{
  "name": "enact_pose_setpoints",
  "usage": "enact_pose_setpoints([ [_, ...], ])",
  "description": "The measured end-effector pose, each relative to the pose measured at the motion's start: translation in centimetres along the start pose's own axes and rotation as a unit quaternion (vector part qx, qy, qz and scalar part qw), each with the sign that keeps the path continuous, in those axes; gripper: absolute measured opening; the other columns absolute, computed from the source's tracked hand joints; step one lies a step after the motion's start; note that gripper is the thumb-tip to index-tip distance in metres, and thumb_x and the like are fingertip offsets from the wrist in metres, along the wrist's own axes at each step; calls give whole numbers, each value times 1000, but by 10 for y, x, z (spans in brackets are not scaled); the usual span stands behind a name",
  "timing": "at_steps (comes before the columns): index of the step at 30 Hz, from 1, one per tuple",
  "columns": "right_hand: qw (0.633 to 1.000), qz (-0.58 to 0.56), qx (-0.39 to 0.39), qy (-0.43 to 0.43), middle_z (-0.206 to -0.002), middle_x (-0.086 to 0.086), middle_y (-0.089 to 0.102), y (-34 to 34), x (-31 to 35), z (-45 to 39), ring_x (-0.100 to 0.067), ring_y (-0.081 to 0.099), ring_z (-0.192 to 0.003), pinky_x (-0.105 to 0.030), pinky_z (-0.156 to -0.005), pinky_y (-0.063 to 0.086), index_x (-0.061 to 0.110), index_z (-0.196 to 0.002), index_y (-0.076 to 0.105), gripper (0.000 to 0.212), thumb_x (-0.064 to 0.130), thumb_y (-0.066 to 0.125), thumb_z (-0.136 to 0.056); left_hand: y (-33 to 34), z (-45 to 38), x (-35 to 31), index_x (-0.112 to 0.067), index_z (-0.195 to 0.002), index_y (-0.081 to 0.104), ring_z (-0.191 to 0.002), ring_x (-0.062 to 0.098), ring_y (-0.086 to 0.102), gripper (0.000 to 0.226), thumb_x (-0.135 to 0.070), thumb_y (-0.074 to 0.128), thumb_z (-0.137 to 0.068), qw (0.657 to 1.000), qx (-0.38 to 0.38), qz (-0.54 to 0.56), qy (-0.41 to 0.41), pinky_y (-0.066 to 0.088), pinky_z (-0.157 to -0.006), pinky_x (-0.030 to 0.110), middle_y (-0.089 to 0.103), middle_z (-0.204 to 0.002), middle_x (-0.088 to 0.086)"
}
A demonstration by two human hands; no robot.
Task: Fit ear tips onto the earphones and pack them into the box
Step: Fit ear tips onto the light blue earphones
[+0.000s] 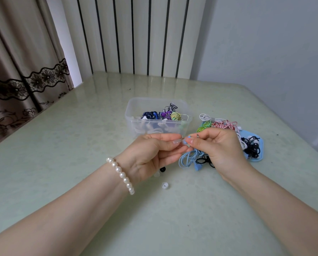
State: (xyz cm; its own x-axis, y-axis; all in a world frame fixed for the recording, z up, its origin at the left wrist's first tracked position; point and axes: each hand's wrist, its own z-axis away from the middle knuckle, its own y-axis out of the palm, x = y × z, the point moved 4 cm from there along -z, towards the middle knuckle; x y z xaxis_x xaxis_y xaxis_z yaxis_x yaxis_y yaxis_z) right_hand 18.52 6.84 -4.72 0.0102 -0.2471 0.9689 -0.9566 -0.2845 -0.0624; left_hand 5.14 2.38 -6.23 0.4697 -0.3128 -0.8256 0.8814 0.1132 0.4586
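My left hand [152, 154] and my right hand [219, 145] meet fingertip to fingertip over the table, both pinching a light blue earbud [185, 141]. Its light blue cable [188, 159] hangs in loops below the hands. Whether an ear tip sits between the fingertips cannot be made out. A clear plastic box [136, 117] stands just behind my hands and holds several coiled earphones, dark blue, purple and yellow-green. Loose ear tips lie under my left hand: a black ear tip [162, 169] and a clear ear tip [165, 185].
A pile of coiled earphones [221, 124], pink, green, white and black, lies to the right on a light blue lid [259, 145]. A black earphone [203, 160] lies beneath my right hand. The pale green table [80, 135] meets a curtain at the left and a radiator behind.
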Motion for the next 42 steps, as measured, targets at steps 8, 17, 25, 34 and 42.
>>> enact_pose_setpoints([
  [8, 993, 44, -45, -103, -64, 9, 68, 4, 2, 8, -6, 64, -54, -20, -59, 54, 14, -68, 65, 24, -9, 69, -72, 4, 3, -2, -2, -89, 64, -67, 18, 71, 18, 9, 53, -82, 999, -9, 32, 7, 57, -68, 27, 73, -79, 11],
  [17, 990, 77, -49, -111, -62, 13, 69, 1, 6, 8, -6, 64, -56, -18, -59, 52, 24, -72, 67, 31, -7, 69, -73, 5, 6, -4, -6, -92, 64, -69, 14, 71, 18, 6, 54, -83, 999, -5, 18, 25, 56, -67, 23, 73, -80, 8],
  [25, 997, -71, 8, 37, -62, 0, 70, -1, 7, 4, -10, 60, -51, -18, -53, 49, 9, -74, 69, 10, 9, 67, -64, 3, 5, -9, -1, -85, 65, -68, 17, 71, 15, 10, 59, -77, 998, 2, 3, 69, 57, -66, 24, 73, -76, 11],
  [34, 978, -136, 41, 154, -52, -3, 61, 6, 5, 8, -8, 56, -46, -16, -46, 45, 3, -75, 66, 20, 14, 62, -58, 4, 3, -11, 1, -76, 66, -58, 12, 67, 20, -6, 67, -57, 986, 17, -65, 151, 55, -57, 18, 70, -64, 8],
  [42, 960, -193, 57, 195, -50, -7, 56, 11, 8, 11, -11, 49, -42, -18, -42, 42, -2, -65, 67, 12, 8, 60, -61, 5, 6, -16, 0, -68, 66, -51, 13, 65, 7, 1, 68, -61, 958, 28, -132, 255, 54, -55, 21, 68, -58, 7],
])
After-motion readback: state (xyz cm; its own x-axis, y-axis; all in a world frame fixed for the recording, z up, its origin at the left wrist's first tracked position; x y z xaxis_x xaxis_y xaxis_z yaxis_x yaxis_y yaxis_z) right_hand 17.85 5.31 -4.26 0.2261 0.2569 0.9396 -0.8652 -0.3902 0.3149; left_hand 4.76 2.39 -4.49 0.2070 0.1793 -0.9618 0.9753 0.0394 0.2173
